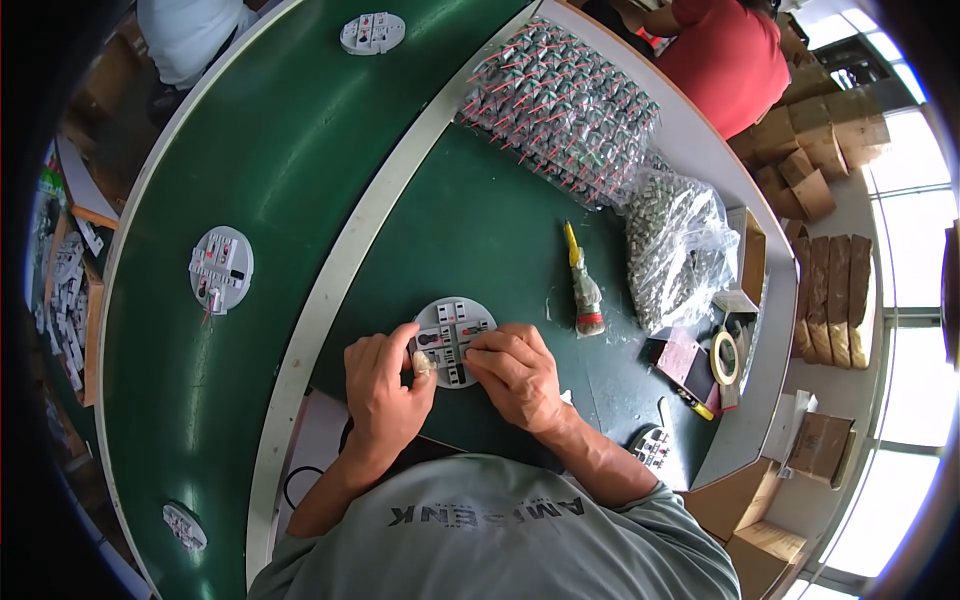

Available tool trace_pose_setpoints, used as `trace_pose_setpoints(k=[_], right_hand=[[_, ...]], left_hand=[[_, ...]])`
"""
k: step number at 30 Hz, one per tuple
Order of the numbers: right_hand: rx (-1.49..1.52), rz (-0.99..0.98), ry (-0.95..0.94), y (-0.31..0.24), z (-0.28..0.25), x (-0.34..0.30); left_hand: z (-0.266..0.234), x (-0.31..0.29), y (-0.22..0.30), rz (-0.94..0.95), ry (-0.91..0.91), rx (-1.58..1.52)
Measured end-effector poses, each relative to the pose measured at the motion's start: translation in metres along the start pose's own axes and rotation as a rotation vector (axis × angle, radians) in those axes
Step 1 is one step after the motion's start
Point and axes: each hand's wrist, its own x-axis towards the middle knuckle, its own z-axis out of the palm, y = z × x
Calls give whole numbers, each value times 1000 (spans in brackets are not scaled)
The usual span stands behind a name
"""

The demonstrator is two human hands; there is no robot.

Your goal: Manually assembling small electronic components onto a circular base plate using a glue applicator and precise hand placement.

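Observation:
A round light-grey plastic base (455, 312) with black and white fittings lies in front of me on the green bench. My left hand (385, 390) is at its left rim, index finger on the edge and thumb bent in beside it. Something pale and wrinkled (424, 362) shows at the thumb; whether it is a wrap or a small part, I cannot make out. At the right side, my right hand (520, 378) has its fingers closed on the base's edge. Its fingertips are partly hidden.
A brush (588, 305) with a yellow handle lies beyond my right hand. Bagged parts (685, 245) and a wired-component pack (570, 105) fill the back. Right are a tape roll (725, 358) and another base (652, 446). Left, a curved green conveyor (200, 400) carries several bases.

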Motion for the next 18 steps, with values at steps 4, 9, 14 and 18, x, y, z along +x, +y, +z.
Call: trace_pose_setpoints(k=[4, 9, 14, 18], right_hand=[[2, 5, -94, -1, -11, 6], [5, -24, -239, -5, -52, 50], [-243, 214, 162, 77, -121, 159], [-354, 48, -9, 143, -138, 210]], left_hand=[[1, 0, 0, 10, -8, 1], [-2, 0, -1, 8, -11, -13], [-5, -6, -1, 5, 34, -131], [-3, -2, -1, 38, 57, -182]])
